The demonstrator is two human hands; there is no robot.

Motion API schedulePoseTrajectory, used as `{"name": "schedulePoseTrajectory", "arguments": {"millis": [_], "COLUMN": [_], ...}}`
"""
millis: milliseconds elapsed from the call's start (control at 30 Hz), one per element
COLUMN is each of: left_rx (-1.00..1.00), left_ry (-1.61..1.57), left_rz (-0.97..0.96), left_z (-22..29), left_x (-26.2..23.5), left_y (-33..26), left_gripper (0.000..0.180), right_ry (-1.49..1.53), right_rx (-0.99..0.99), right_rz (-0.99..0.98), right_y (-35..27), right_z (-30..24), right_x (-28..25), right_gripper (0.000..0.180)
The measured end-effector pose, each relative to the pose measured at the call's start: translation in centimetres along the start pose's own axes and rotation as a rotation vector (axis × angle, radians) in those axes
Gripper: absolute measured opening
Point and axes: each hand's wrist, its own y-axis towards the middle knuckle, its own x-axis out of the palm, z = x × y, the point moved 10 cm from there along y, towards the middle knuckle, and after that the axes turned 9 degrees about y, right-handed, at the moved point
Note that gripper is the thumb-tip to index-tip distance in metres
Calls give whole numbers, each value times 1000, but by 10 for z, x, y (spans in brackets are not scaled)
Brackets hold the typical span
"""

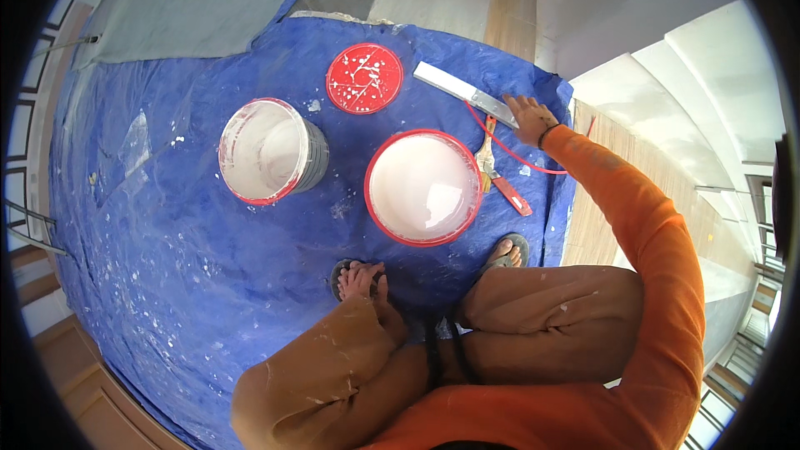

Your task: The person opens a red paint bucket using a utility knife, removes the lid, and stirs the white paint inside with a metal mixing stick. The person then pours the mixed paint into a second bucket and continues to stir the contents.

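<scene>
Blue plastic tarp [158, 275] covers the floor, spotted with white drips. Taking the full bucket [368, 190] as the centre of the clock, its white paint [412, 175] fills the red rim. A second bucket [315, 158], smeared white inside, stands at about half past nine, and a splattered red lid [364, 78] lies at eleven. A brush [485, 152] lies just beside the full bucket at two, with a red-handled tool [512, 197] at three.

The right hand [531, 120] is at two, palm down, fingers mostly extended over the near end of a long flat metal blade [462, 92]; whether they grip it I cannot tell. The blade runs from the hand toward ten o'clock. A thin red cord [523, 163] curves past the hand's six o'clock side, lying between it and the red-handled tool. I cannot make out the left hand clearly near the left foot.
</scene>
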Motion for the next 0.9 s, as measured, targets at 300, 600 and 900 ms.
{"name": "schedulePoseTrajectory", "arguments": {"millis": [300, 600, 900], "left_rx": [35, -301, -237], "left_ry": [-56, 138, 148], "left_rz": [8, -196, -29], "left_z": [-2, -70, -36], "left_x": [1, 70, 44], "left_y": [20, -20, 0], "left_gripper": [28, 49, 29], "right_ry": [292, 583, 243], "right_rx": [4, -411, -363], "right_rz": [144, 226, -101], "right_y": [-13, -126, -188], "right_z": [23, -67, -175], "right_x": [-40, -271, -334], "right_gripper": [52, 57, 63]}}
